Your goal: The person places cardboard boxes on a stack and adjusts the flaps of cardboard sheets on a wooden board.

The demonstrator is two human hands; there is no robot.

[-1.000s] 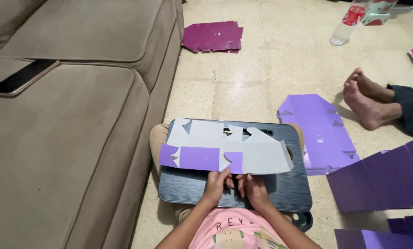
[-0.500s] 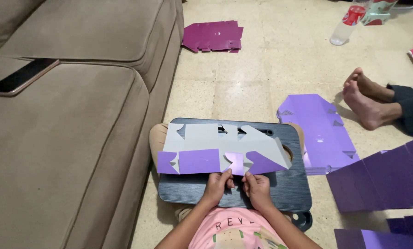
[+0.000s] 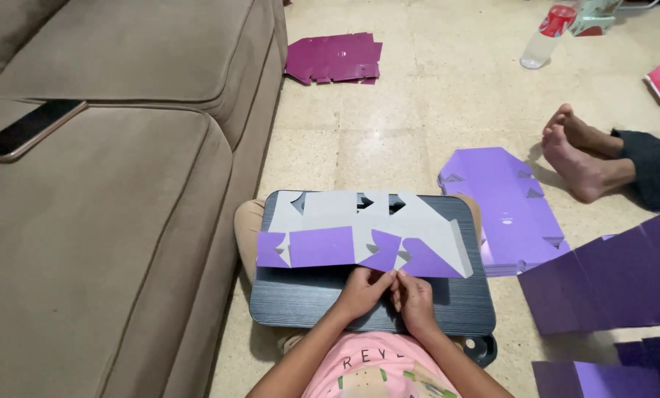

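both hands pinch the near edge of the flat cardboard box blank (image 3: 359,237), left hand (image 3: 361,291) and right hand (image 3: 414,298) side by side at lower centre. around it: a brown sofa (image 3: 101,221) with a phone (image 3: 28,129) at left, a purple sheet (image 3: 510,206) and another person's bare feet (image 3: 577,151) at right. forearms rise from the bottom edge, fingers curled. the grey-and-purple blank lies on a dark lap tray (image 3: 308,298), stretching away above the fingertips.

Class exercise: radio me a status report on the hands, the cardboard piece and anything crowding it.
Left hand and right hand pinch near edge of flat purple-and-grey cardboard cutout. Cutout lies on dark lap tray. Sofa close alongside; nothing on the cutout.
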